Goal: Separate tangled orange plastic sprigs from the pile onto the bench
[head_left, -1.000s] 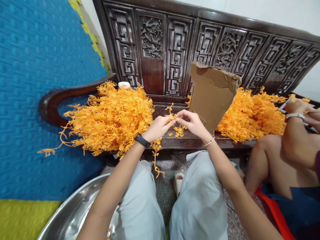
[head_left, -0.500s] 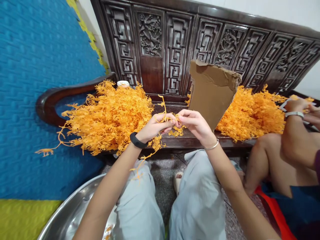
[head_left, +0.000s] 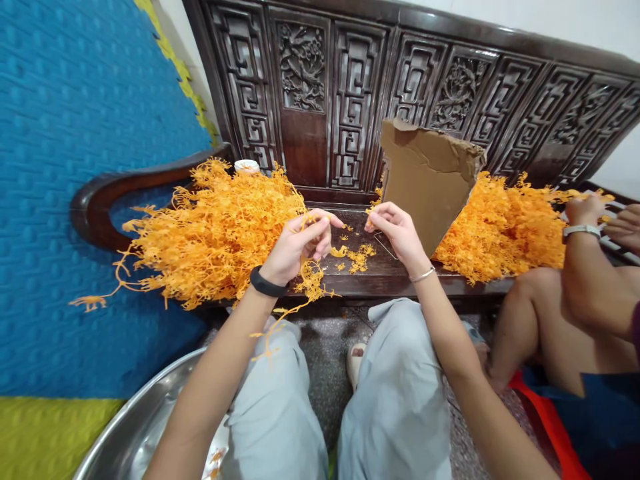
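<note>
Apart now, my hands have separated: left hand [head_left: 296, 245] grips an orange plastic sprig [head_left: 305, 283] trailing down-left; right hand [head_left: 395, 227] pinches a small piece beside the cardboard [head_left: 425, 180].

**Layout: worktop, piles, hands**

Left pile of plastic sprigs [head_left: 215, 233] on worktop [head_left: 380, 277], left of cardboard sheet [head_left: 425, 183]; right pile [head_left: 505, 227] behind and right of sheet. Loose bits [head_left: 355, 257] between piles. Left hand [head_left: 297, 247] and right hand [head_left: 395, 230] above worktop, apart. Metal basin [head_left: 145, 427] on floor, lower left. Another person's hand [head_left: 585, 213] far right.
</note>
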`<state>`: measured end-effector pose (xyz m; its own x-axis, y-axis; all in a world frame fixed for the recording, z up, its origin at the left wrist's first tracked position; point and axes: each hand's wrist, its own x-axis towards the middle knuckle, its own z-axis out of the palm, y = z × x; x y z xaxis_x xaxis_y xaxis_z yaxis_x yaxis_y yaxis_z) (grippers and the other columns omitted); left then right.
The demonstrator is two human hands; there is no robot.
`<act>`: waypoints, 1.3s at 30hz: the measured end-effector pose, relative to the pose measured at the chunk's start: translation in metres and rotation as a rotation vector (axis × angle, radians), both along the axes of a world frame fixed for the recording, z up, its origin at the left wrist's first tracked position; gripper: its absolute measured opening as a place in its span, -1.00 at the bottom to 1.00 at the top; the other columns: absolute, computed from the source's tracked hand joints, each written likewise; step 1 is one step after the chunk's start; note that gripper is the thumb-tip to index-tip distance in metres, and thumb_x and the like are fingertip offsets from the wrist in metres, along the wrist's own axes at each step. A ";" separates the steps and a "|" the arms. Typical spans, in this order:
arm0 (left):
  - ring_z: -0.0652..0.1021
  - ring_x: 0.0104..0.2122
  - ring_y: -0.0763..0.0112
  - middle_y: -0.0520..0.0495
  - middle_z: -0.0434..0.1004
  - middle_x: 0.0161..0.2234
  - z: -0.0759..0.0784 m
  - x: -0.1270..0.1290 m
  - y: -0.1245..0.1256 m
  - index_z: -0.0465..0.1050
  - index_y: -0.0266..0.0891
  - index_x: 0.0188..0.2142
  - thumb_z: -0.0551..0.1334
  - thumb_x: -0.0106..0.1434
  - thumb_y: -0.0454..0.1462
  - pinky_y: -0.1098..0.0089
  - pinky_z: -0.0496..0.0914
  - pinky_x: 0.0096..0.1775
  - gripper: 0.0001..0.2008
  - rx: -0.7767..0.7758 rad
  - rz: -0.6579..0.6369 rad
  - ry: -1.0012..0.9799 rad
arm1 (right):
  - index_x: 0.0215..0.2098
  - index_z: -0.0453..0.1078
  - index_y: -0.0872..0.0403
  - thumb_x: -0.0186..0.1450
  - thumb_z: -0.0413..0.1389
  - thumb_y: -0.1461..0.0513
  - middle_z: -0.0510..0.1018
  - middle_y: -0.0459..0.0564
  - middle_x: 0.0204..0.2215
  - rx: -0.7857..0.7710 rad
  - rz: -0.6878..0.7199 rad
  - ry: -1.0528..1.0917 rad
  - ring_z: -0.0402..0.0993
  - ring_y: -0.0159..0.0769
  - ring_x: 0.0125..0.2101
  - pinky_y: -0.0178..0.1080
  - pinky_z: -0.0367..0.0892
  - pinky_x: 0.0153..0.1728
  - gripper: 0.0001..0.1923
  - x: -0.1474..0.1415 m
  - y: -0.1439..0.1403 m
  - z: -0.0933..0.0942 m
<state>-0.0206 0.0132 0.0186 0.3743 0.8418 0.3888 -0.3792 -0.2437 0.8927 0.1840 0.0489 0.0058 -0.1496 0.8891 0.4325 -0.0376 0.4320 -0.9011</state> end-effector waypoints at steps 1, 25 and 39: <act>0.22 -0.72 0.63 0.12 0.18 -0.72 -0.002 0.000 0.003 0.44 -0.26 -0.36 0.20 0.16 -0.18 0.52 0.14 -0.63 -0.82 -0.019 0.013 0.007 | -0.36 0.26 0.07 0.07 0.22 0.11 0.44 -0.14 -0.55 -0.027 -0.023 -0.032 0.39 -0.43 -0.48 -0.31 0.33 -0.36 -0.71 0.002 0.011 -0.008; 0.46 -0.53 0.59 0.05 0.42 -0.48 -0.009 0.008 0.023 0.39 -0.23 -0.25 0.06 0.26 -0.12 0.51 0.38 -0.35 -0.74 -0.215 0.154 -0.251 | -0.39 0.39 0.16 0.16 0.10 0.01 0.51 -0.02 -0.46 -0.240 -0.057 -0.109 0.42 -0.51 -0.52 -0.41 0.36 -0.43 -0.65 0.002 0.021 -0.021; 0.51 -0.45 0.57 0.02 0.49 -0.44 -0.007 0.011 0.022 0.42 -0.24 -0.27 0.08 0.26 -0.12 0.49 0.41 -0.25 -0.74 -0.202 0.180 -0.291 | -0.42 0.31 0.09 0.06 0.22 0.07 0.45 -0.13 -0.53 -0.042 0.124 -0.069 0.36 -0.45 -0.50 -0.33 0.30 -0.42 -0.71 -0.035 -0.015 -0.007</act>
<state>-0.0100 0.0349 0.0121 0.1123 0.9543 0.2769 -0.5909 -0.1599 0.7908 0.1491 0.0343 -0.0016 -0.2873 0.8793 0.3799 -0.0259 0.3894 -0.9207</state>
